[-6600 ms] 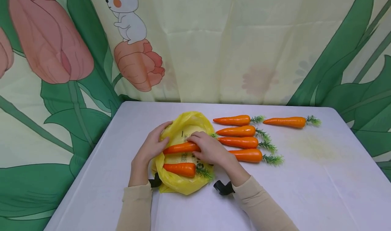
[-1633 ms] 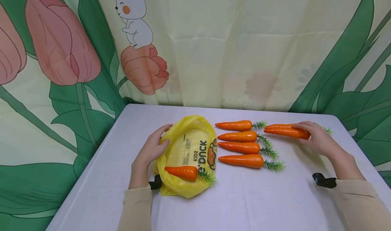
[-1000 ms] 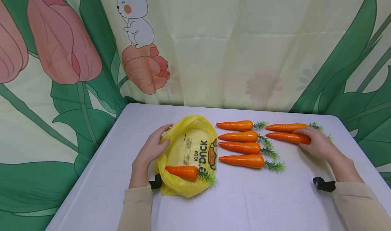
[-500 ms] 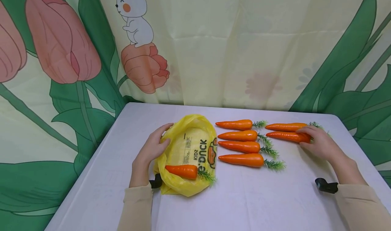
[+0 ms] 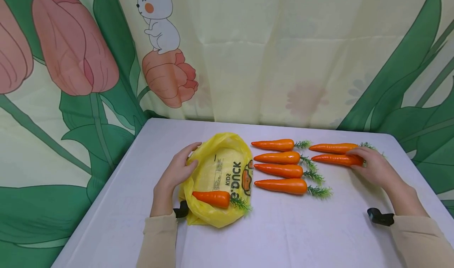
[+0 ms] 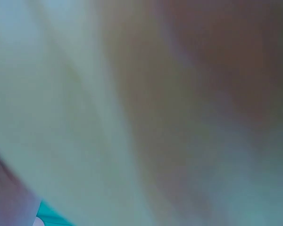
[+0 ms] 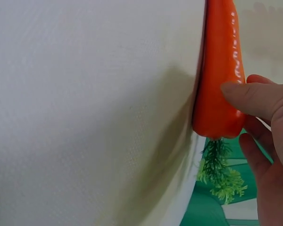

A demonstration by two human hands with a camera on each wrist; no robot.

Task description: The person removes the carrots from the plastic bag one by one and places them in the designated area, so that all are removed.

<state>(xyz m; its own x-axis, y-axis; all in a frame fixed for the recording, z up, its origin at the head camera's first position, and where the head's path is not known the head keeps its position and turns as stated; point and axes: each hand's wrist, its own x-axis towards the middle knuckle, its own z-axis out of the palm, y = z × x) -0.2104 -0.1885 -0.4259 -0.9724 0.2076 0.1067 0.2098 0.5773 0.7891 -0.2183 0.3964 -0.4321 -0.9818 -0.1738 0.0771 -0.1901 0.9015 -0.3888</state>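
My left hand holds the left rim of a yellow plastic bag, thumb and fingers around its edge. The bag lies with its mouth open, showing black print, and one carrot with a green top lies in its near part. Toward the far right of the table, my right hand pinches another carrot at its thick end. In the right wrist view the thumb presses on that orange carrot, fingers behind it, its leafy tuft hanging past. The left wrist view is mostly a blur of pale yellow.
Several carrots lie in a column right of the bag, tips pointing left. Just beyond the held carrot lies one more. The table has a white cover, and a printed curtain hangs behind its far edge.
The right hand has carried a carrot from the bag to the far right, setting it below the one there; its grip shifted slightly toward the leafy end. The left hand stays at the bag.
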